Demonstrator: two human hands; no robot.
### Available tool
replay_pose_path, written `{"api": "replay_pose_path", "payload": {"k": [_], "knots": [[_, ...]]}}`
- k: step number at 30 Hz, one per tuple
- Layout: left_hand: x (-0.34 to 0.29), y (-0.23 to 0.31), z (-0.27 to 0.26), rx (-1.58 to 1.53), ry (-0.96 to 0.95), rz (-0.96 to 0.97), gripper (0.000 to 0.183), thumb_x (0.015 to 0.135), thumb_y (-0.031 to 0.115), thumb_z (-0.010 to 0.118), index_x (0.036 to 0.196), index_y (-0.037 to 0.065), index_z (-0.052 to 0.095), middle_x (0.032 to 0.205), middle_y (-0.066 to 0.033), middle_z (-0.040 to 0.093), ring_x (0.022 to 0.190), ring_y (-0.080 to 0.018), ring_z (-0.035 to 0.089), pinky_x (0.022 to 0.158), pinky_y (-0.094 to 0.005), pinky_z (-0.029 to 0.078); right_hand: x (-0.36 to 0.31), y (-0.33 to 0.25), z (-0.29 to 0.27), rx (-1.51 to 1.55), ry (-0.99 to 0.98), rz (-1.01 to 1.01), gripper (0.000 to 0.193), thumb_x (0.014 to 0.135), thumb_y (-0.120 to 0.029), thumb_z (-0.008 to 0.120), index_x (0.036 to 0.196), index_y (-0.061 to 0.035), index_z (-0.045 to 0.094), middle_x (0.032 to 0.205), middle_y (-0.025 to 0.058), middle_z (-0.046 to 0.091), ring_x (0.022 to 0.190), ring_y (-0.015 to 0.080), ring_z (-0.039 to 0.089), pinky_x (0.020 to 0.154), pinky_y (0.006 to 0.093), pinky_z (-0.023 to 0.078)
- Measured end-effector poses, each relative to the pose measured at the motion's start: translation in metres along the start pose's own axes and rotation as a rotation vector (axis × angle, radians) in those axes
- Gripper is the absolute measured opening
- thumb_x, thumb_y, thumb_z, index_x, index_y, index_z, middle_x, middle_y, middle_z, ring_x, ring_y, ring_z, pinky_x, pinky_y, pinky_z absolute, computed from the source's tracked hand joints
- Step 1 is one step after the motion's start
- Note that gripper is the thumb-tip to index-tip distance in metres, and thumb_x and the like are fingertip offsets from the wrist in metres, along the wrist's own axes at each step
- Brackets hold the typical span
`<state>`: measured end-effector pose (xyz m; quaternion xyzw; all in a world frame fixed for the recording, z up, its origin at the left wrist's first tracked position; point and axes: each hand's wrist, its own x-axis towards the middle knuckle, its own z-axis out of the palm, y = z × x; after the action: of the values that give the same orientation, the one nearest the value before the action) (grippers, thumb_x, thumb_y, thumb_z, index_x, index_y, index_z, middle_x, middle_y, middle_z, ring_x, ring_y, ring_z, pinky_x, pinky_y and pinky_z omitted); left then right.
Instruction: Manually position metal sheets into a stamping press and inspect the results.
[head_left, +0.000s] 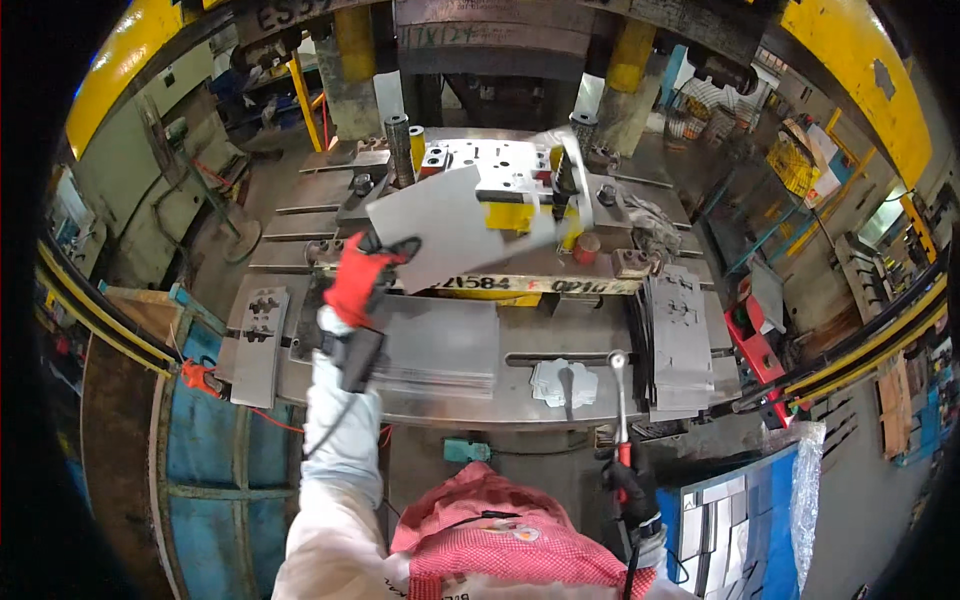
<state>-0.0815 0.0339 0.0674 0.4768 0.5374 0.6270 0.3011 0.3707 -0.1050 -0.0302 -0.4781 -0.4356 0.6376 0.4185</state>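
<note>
My left hand (362, 275), in a red and black glove, is closed on the left edge of a flat grey metal sheet (440, 228). The sheet is tilted above the front of the press die (485, 165), and its right end is blurred. My right hand (632, 495), black-gloved, grips the red handle of a long tool with a silver shaft and round head (619, 375), much like a ratchet wrench. That tool points away from me over the table's front edge. Below the held sheet lies a stack of plain metal sheets (440, 345).
Punched sheets (685, 345) are stacked on the table's right, and small cut pieces (565, 383) lie near its front. Another stack (260, 345) sits at the left. Die posts (400, 150) rise beside the die. A blue bin of metal parts (730, 525) stands lower right.
</note>
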Motion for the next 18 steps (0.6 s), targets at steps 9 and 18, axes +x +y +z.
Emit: {"api": "replay_pose_path", "payload": {"k": [9,18], "knots": [[0.02,0.076,-0.014,0.74,-0.925,-0.318,0.042,0.067,0.028,0.073,0.099,0.004,0.06,0.086,-0.0026,0.06,0.077,-0.0108,0.054,0.067,-0.024,0.043,0.03,-0.087,0.051,-0.369,-0.621,-0.018,0.073,0.069,-0.002,0.059,0.135,-0.0036,0.028,0.104,0.0084,0.055,0.088,0.0113,0.051,0.078,0.0248,0.042],[0.072,-0.009,-0.008,-0.009,-0.956,-0.208,0.047,0.077,0.035,0.059,0.112,0.004,0.053,0.097,-0.0071,0.061,0.083,-0.0175,0.058,0.073,-0.0323,0.048,0.038,-0.057,0.078,0.375,-0.644,0.147,0.072,0.07,-0.011,0.06,0.135,-0.0052,0.028,0.081,0.005,0.051,0.066,0.0113,0.048,0.056,0.0219,0.04]]}}
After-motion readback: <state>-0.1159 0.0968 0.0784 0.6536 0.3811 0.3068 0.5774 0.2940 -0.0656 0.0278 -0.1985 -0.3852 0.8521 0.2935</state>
